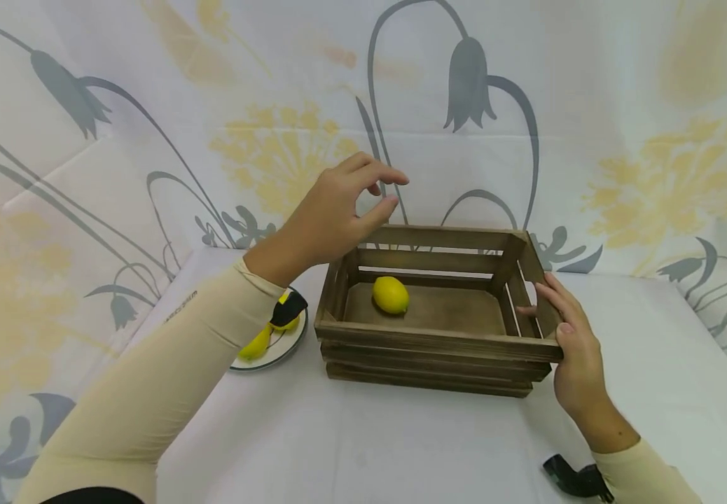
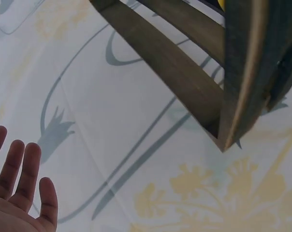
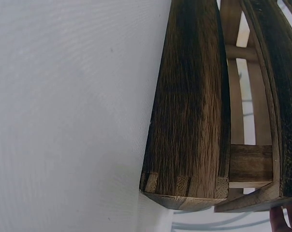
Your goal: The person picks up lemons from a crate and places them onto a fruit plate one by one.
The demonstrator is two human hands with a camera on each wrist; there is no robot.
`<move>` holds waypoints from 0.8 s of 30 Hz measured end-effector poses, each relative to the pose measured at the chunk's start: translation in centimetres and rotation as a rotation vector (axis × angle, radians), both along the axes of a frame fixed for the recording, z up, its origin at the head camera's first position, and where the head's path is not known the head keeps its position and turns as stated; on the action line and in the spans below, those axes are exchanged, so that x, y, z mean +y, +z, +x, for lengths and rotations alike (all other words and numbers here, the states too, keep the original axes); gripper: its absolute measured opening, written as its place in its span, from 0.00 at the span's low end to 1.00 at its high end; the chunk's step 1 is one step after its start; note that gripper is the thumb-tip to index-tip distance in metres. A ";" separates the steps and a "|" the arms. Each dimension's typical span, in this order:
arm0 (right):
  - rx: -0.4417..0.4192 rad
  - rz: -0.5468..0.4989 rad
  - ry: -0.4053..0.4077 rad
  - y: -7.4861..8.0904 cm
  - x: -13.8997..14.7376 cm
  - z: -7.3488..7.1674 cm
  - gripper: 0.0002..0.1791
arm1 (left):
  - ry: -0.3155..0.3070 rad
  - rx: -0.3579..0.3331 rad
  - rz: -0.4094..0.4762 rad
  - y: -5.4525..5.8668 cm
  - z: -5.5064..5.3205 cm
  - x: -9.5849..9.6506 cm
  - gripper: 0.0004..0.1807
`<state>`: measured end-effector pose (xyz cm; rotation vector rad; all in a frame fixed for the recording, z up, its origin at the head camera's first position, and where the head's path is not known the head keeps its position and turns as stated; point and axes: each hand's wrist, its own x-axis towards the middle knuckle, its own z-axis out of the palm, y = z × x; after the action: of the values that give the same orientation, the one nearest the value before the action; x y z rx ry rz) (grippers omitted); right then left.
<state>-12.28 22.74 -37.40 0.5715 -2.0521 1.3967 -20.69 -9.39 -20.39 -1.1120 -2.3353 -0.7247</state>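
Observation:
A brown slatted wooden crate (image 1: pixel 433 350) stands on the white cloth, with one yellow lemon (image 1: pixel 391 295) lying on its floor toward the left. My right hand (image 1: pixel 580 364) grips the crate's right end, its thumb at the top corner and a finger showing through the gap between the slats. In the right wrist view only the fingertips (image 3: pixel 286 218) show, at the crate's lower corner. Above the crate's back left corner, my left hand (image 1: pixel 344 203) is raised with loosely bent fingers and nothing in it. The left wrist view shows its spread fingers (image 2: pixel 27 179) apart from the crate.
Left of the crate, partly behind my left sleeve (image 1: pixel 174 364), a white plate with a dark rim (image 1: pixel 262 365) bears yellow fruit (image 1: pixel 256 345). A cloth with grey and yellow flowers (image 1: pixel 300 150) hangs behind the crate. The white table cloth (image 1: pixel 363 441) extends in front.

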 end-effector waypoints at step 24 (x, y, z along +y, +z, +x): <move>0.023 -0.006 0.031 0.3 -0.7 0.5 0.24 | -0.005 -0.327 -0.109 -1.2 -3.4 5.5 0.13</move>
<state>-11.77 22.02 -37.13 0.6162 -2.0279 1.4070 -24.05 -3.91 -21.59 -1.1157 -2.6738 -0.8447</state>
